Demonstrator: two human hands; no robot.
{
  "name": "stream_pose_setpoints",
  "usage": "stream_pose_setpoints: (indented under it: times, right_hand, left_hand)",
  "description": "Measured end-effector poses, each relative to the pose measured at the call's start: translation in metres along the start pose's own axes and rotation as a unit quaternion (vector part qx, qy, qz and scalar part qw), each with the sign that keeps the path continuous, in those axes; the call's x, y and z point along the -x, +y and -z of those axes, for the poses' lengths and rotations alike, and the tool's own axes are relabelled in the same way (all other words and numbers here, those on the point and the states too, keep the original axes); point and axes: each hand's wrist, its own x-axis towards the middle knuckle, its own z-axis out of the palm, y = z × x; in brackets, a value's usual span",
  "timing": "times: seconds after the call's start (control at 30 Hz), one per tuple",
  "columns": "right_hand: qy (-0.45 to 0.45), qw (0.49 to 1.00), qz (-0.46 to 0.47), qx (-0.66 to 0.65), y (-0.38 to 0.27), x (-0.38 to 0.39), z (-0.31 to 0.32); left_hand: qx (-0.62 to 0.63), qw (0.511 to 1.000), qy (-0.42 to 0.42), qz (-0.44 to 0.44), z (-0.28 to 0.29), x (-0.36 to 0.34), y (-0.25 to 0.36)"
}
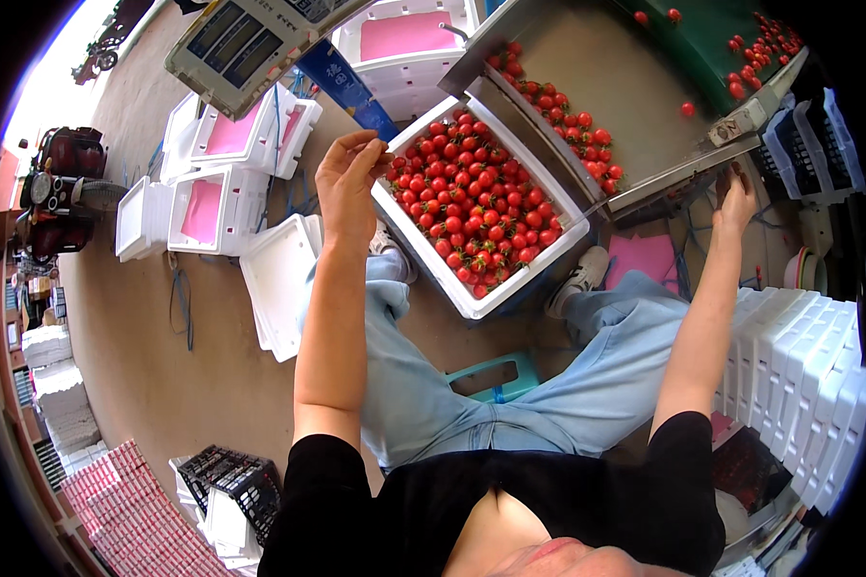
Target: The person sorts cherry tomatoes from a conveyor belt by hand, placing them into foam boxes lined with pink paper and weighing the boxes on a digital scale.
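Observation:
A white foam box (471, 306) filled with cherry tomatoes (471, 192) stands in front of me between my feet. Over its left rim I raise my left hand (348, 188). Its fingers are bent together at the tips, and whatever they pinch is too small to make out. Beyond the box a metal sorting tray (587, 67) slopes down, with more tomatoes (582, 135) gathered along its lower edge. My right hand (734, 200) is at the tray's near right corner, fingers stretched upward and partly in shadow. Whether they touch the metal I cannot tell.
A weighing scale display (245, 48) stands at the upper left. White foam boxes with pink liners (226, 197) and a lid (277, 279) lie on the left. Stacked white foam boxes (789, 375) rise at my right. A dark crate (231, 481) is behind left; a turquoise stool (520, 375) is beneath me.

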Motion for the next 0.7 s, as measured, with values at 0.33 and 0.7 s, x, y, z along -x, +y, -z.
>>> stream_pose_setpoints:
  times: [0.33,0.7]
  right_hand:
    - [0.030,0.996,0.078,-0.031,-0.033,0.060,-0.064]
    - [0.068,0.987,0.141,0.042,-0.038,0.060,-0.042]
  left_hand:
    - [-0.233,0.963,-0.132,0.025,-0.008,-0.002,-0.030]
    - [-0.569,0.800,-0.182,-0.050,-0.016,0.016,-0.082]
